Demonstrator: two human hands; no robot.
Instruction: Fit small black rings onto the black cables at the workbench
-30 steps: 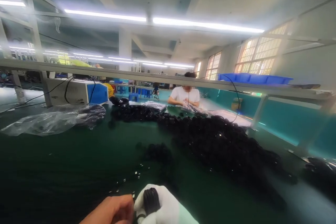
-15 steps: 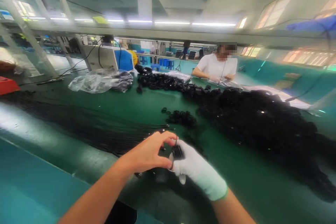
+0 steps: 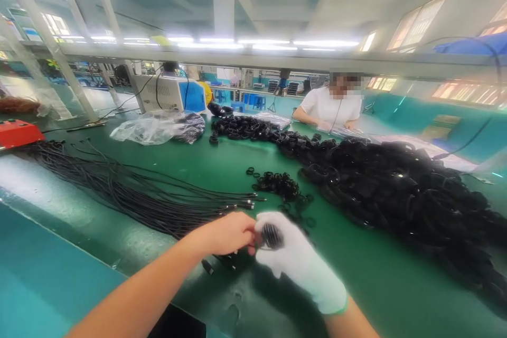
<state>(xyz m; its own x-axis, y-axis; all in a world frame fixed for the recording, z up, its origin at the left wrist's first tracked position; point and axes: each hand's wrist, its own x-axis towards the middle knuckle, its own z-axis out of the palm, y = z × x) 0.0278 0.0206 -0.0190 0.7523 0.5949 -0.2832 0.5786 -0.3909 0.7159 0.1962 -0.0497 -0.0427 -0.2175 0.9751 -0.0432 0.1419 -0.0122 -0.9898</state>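
Observation:
My right hand (image 3: 295,253), in a white glove, is closed around a small coiled black cable (image 3: 272,236). My bare left hand (image 3: 233,233) meets the left end of the coil with its fingers curled in. What the left fingertips pinch there is hidden. Beneath and left of my hands lies a long bundle of straight black cables (image 3: 142,200), metal plugs at its right end. Just beyond my hands is a small heap of thin black rings (image 3: 279,184).
A large heap of coiled black cables (image 3: 396,185) covers the table's right side. Clear plastic bags (image 3: 142,128) lie at the back left beside a white and blue machine (image 3: 170,92). A red box (image 3: 19,133) stands far left. A co-worker (image 3: 330,108) sits across the green table (image 3: 222,161).
My left thumb and forefinger, spread apart around the coil's end before, have drawn together and curled in beside it. My right hand still holds the coil. The view has shifted slightly.

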